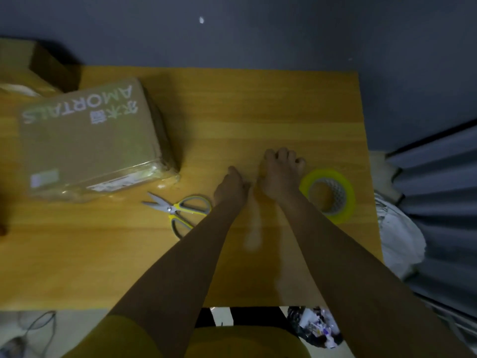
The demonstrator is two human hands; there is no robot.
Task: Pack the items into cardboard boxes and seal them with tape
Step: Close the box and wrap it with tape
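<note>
Hands rest side by side on our bench [258, 104], left hand [230, 187] and right hand [280, 174] holding nothing, fingers loosely curled, with tape roll [327, 195] and scissors [178, 209] close for sealing, taped box [90, 140] at far left.

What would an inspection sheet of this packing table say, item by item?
Surface: wooden table, with pale glare streaks near the front.
Job's things: cardboard box, closed, shiny tape along its near edge, at left; tape roll lying flat at right; scissors, blades shut, at centre.
Clutter: second cardboard box at far left corner.
Hands: left hand and right hand rest on the table between scissors and tape roll, holding nothing.
Cables: grey cable on the floor at lower left.
Surroundings: dark wall; filled rubbish bag under the table.
</note>
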